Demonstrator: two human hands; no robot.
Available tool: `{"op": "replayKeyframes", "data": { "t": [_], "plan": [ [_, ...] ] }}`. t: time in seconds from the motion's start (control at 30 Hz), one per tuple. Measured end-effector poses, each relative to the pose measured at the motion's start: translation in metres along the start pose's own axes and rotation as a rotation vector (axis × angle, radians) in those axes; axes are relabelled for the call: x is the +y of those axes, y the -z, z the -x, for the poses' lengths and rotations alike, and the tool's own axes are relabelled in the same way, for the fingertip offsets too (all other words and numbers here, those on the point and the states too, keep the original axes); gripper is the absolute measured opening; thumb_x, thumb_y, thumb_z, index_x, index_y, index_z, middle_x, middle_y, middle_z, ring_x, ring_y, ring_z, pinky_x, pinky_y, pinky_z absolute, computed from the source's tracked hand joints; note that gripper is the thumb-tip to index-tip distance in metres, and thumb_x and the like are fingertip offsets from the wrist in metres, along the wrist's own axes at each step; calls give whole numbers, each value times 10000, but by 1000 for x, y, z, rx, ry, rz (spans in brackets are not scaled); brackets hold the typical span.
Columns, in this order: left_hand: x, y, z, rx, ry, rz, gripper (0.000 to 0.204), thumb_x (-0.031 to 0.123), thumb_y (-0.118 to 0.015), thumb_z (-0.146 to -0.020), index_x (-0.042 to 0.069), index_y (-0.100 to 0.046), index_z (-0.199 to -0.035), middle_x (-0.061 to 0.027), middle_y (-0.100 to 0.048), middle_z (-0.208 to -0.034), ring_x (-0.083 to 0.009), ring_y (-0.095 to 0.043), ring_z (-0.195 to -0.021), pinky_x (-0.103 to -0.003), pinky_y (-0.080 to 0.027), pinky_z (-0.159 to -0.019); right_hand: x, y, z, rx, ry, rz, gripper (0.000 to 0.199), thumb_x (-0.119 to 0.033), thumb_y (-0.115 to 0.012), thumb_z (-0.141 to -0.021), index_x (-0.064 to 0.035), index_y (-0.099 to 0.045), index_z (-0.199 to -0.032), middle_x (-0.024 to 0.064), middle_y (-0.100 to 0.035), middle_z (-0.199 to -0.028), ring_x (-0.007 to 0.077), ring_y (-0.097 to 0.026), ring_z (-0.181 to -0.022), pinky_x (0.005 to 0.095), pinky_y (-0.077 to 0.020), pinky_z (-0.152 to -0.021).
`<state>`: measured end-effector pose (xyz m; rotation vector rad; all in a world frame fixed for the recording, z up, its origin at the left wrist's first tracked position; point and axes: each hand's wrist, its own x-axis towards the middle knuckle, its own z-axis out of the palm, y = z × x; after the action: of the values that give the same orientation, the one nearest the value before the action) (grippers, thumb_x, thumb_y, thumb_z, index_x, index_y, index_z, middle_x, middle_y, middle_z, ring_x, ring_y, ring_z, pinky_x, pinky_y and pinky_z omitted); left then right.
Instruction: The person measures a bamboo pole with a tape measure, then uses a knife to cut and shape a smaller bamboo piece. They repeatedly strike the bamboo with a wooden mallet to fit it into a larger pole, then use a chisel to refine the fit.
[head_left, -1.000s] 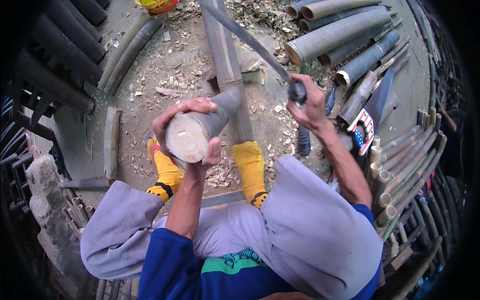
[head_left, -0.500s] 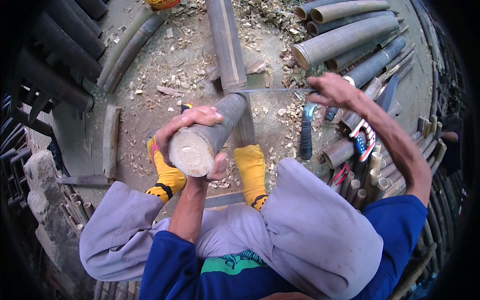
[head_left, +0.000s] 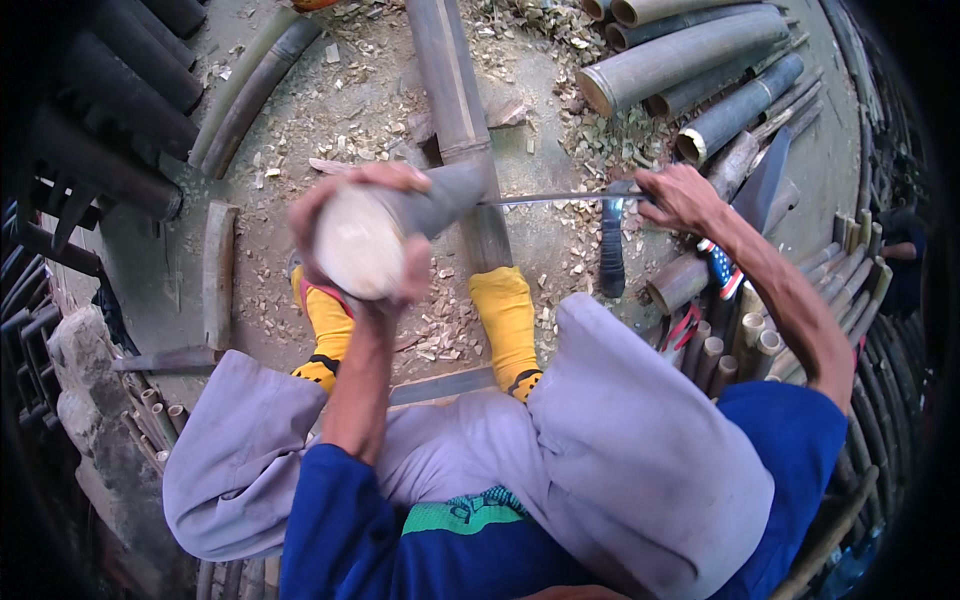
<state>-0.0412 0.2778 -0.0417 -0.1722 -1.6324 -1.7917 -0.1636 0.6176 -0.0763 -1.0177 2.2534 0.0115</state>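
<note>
The thick grey bamboo tube with a pale, round, closed end (head_left: 432, 200) is lifted in front of the person's knees, tilted, with its far end over a long grey-brown bamboo pole (head_left: 438, 60) on the ground. It looks stiff and probably not very heavy, since one hand carries it; the smooth skin could be a little slippery. The wide end seems the best place for holding, away from metal. There the left hand (head_left: 311, 208) is wrapped, fingers curled over the upper side and thumb pressing the opposite side, although blurred. The right hand (head_left: 682, 197) is folded tightly around the near end of a long thin metal blade (head_left: 560, 198), which reaches the tube's far end; its handle is hidden. Pale wood chips (head_left: 440, 345) lie around.
</note>
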Motion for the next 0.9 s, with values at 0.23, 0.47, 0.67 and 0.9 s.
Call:
{"op": "replayKeyframes", "data": {
  "t": [0.23,0.47,0.67,0.9],
  "plan": [
    [-39,72,-68,-56,114,-1241,637,307,-814,-677,-46,-542,-1132,-182,-631,-1030,-265,-617,-961,-363,-487,-867,-18,-19,63,278,-294,-421,207,-207,-550,-774,-11,-539,-839,208,-541,-585,348,-565,-544,436,-461,-570],
    [-117,19,40,-225,1421,-100,645,325,-786,-693,-67,-566,-1155,-129,-630,-1080,-205,-602,-943,-327,-469,-863,-101,-87,29,693,-377,-679,268,-190,-567,-758,49,-587,-877,229,-604,-771,383,-611,-713,407,-490,-679],
    [-154,17,76,7,1453,373,662,183,-801,-704,-44,-474,-1232,-97,-596,-1124,-195,-575,-1017,-349,-465,-907,-151,-103,10,643,-544,-1213,205,-164,-572,-830,13,-540,-732,61,-537,-519,113,-536,-468,290,-420,-440],
    [-151,25,72,0,1491,336,633,144,-800,-721,-40,-476,-1233,-98,-601,-1139,-187,-580,-1028,-342,-465,-919,-155,-113,-9,618,-600,-1204,190,-165,-626,-817,8,-550,-836,88,-571,-567,141,-557,-497,308,-446,-479]
  ]
}}
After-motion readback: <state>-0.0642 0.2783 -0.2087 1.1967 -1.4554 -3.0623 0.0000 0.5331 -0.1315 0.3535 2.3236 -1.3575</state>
